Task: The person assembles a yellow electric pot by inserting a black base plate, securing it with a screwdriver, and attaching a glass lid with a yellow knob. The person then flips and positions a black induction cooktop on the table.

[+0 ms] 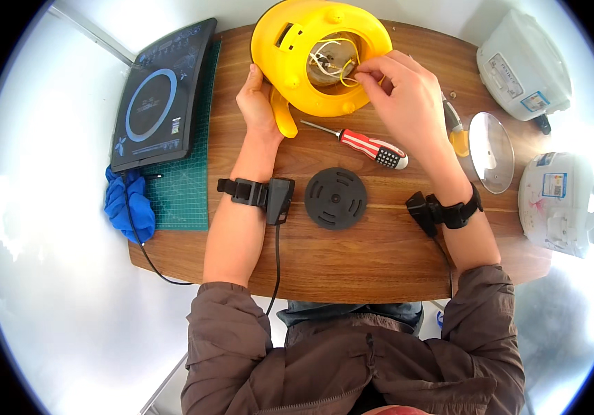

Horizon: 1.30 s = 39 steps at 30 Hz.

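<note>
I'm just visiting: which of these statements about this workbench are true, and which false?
1. The left hand steadies the yellow appliance. True.
2. The right hand holds the screwdriver. False: it lies on the table, and the hand's fingers are at the wires.
3. A black round cover lies between the forearms. True.
4. The induction cooktop sits at the person's right. False: left.

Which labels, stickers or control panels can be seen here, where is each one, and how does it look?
Induction cooker: far left, black, blue ring, small pale stickers at its front.
Upper white appliance: far right, two rectangular labels, one blue-edged.
Lower white appliance: right edge, one square white-and-blue label.
</note>
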{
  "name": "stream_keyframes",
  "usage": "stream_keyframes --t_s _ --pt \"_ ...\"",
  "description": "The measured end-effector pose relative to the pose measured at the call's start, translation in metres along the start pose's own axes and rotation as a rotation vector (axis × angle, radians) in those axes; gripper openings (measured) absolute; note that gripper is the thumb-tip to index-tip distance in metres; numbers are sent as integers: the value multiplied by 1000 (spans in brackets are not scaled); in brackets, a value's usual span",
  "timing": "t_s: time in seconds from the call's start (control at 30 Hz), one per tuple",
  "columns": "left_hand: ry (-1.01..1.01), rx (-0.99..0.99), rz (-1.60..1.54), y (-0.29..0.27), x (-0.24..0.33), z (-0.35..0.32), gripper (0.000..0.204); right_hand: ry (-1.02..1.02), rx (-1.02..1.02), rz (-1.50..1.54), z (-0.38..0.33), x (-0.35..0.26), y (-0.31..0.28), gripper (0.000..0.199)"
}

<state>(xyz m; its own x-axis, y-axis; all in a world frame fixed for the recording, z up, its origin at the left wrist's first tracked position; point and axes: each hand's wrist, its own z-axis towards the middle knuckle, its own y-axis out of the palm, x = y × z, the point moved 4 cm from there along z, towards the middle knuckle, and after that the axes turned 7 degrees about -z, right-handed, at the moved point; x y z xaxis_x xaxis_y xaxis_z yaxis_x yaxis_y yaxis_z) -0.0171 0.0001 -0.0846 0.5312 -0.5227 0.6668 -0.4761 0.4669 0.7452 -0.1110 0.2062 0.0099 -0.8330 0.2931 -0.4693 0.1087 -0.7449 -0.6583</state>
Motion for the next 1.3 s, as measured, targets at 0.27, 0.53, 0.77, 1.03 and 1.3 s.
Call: stream_keyframes --t_s 0.27,0.53,0.77,1.03,1.3 --pt "74 8 118 -2 -1 4 42 -182 243 -291 -7 3 7 8" --pt "72 47 253 1 2 -2 40 -257 187 -438 -7 2 5 20" --pt "57 8 244 -5 4 0 40 -230 136 -403 -5 -4 4 12" --pt "87 -3 246 -13 1 2 38 -183 -451 -268 -15 -29 -34 27" --pt "19 51 70 -10 0 6 37 -153 -835 -525 -36 -2 -6 33"
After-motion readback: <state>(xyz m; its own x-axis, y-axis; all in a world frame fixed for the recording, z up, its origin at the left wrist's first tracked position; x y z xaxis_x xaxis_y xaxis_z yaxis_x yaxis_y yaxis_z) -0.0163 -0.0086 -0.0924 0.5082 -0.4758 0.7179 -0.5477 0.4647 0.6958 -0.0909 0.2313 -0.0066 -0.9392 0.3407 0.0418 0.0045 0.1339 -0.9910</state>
